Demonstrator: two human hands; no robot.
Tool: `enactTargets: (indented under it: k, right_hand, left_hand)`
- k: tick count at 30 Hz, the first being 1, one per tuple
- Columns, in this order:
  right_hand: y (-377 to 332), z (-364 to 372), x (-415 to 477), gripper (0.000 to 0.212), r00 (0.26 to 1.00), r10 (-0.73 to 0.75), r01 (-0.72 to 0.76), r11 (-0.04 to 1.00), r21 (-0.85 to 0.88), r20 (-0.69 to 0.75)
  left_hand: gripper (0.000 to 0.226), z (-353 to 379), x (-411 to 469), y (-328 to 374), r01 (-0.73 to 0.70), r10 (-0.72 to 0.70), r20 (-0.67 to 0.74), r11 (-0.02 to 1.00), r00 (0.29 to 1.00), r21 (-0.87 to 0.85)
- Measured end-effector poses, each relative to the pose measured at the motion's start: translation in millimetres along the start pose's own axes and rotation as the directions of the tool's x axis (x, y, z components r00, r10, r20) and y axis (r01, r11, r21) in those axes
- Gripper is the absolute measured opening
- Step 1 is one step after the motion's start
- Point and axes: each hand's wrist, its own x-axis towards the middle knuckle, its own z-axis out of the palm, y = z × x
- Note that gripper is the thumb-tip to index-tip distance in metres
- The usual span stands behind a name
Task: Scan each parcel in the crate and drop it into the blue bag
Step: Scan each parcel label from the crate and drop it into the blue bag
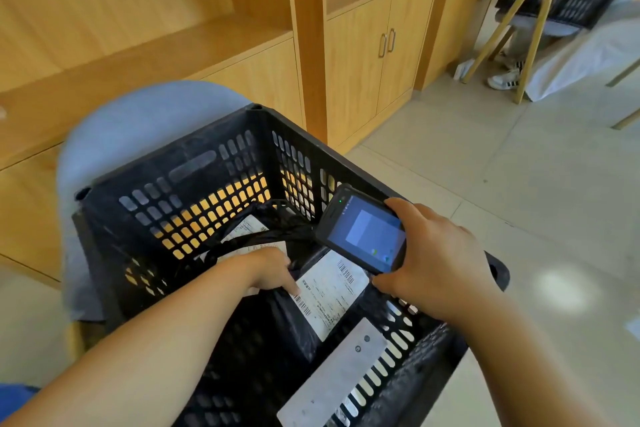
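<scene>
A person's left hand (268,272) reaches down into a black slatted crate (194,180) that sits on a grey-blue chair (138,121), its fingertips (289,286) pressed on the near-left edge of a black plastic-wrapped parcel (301,329) bearing a white shipping label (329,291); the hand pins or pinches the wrap rather than closing round it, and whether it has a true grip cannot be told. The parcel lies roughly mid-crate, tilted against the right wall, with at least one more labelled black parcel (247,227) bunched behind it toward the far-left corner and a white sticker (332,378) on the crate's near-right wall. To the right, the right hand (436,260) is clamped around a handheld scanner (363,232), screen lit, held just above the label over the crate's right rim. The blue bag is not in view. The parcel looks like a soft mailer: creased, glossy film that sags and folds, probably light, with contents that cannot be made out. Such film is likely slippery, so a pinch on a gathered fold or a corner of the wrap should hold better than a flat press, and keeping fingers off the barcode would leave the label flat and readable for the scan. It seems unlikely to be fragile, though that is a guess from its slack shape.
</scene>
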Motion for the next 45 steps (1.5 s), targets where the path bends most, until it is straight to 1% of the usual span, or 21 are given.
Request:
enactTargets:
  k: [2,4,7,9,12,13,15,17,19,22,23,25,29,34,39,45]
  right_hand:
    - [0,-6,-6,0.09,1.0,0.011,-0.011,1.0,0.003,-0.007]
    - [0,-12,-13,0.09,1.0,0.023,-0.023,1.0,0.018,-0.01]
    - [1,-20,-27,0.09,0.998,0.053,-0.05,0.997,0.053,-0.042]
    - [2,-24,-37,0.09,0.995,0.074,-0.069,0.995,0.067,-0.061]
    - [3,-28,-52,0.093,0.992,0.107,-0.1,0.991,0.084,-0.074]
    - [3,-29,-57,0.093,0.99,0.117,-0.109,0.99,0.09,-0.081]
    - [2,-30,-68,0.095,0.986,0.133,-0.122,0.987,0.109,-0.102]
    - [0,-31,-78,0.095,0.981,0.147,-0.13,0.981,0.141,-0.123]
    - [-4,-32,-86,0.095,0.98,0.15,-0.129,0.978,0.161,-0.131]
    - [-11,-36,-99,0.095,0.984,0.122,-0.1,0.982,0.161,-0.131]
    - [-14,-37,-103,0.096,0.985,0.111,-0.089,0.983,0.162,-0.131]
    - [-20,-41,-110,0.096,0.988,0.084,-0.062,0.985,0.16,-0.132]
    - [-30,-50,-123,0.097,0.991,0.025,-0.007,0.99,0.138,-0.131]
    - [-39,-57,-135,0.097,0.993,-0.032,0.05,0.986,0.16,-0.111]
    - [-42,-60,-142,0.095,0.992,-0.036,0.056,0.983,0.173,-0.118]
    - [-49,-59,-149,0.094,0.991,-0.058,0.076,0.986,0.147,-0.121]
  left_hand:
    - [0.054,1,-11,4,-0.008,0.012,0.042,0.995,0.999,-0.098]
    - [0.055,4,-27,7,-0.018,0.025,0.036,0.98,0.999,-0.196]
    - [0.052,10,-48,5,-0.074,0.051,-0.093,0.963,0.994,-0.26]
    - [0.046,13,-63,-1,-0.099,0.041,-0.168,0.93,0.985,-0.354]
    - [0.033,17,-88,-16,-0.157,-0.012,-0.294,0.823,0.956,-0.545]
    - [0.028,18,-98,-21,-0.202,-0.025,-0.362,0.794,0.932,-0.573]
    - [0.022,24,-117,-30,-0.301,-0.049,-0.516,0.763,0.855,-0.572]
    - [0.019,30,-136,-39,-0.396,-0.08,-0.652,0.737,0.754,-0.548]
    - [0.019,35,-154,-48,-0.465,-0.116,-0.755,0.725,0.645,-0.508]
    - [0.02,43,-178,-60,-0.507,-0.168,-0.856,0.744,0.489,-0.435]
    - [0.02,45,-185,-64,-0.526,-0.173,-0.874,0.74,0.454,-0.42]
    - [0.02,49,-198,-71,-0.569,-0.179,-0.893,0.715,0.413,-0.407]
    - [0.019,56,-215,-80,-0.606,-0.205,-0.902,0.681,0.38,-0.41]
    - [0.02,65,-232,-83,-0.629,-0.24,-0.908,0.66,0.342,-0.411]
    - [0.021,69,-243,-83,-0.657,-0.242,-0.917,0.64,0.318,-0.397]
    - [0.02,75,-255,-88,-0.693,-0.258,-0.911,0.591,0.322,-0.412]
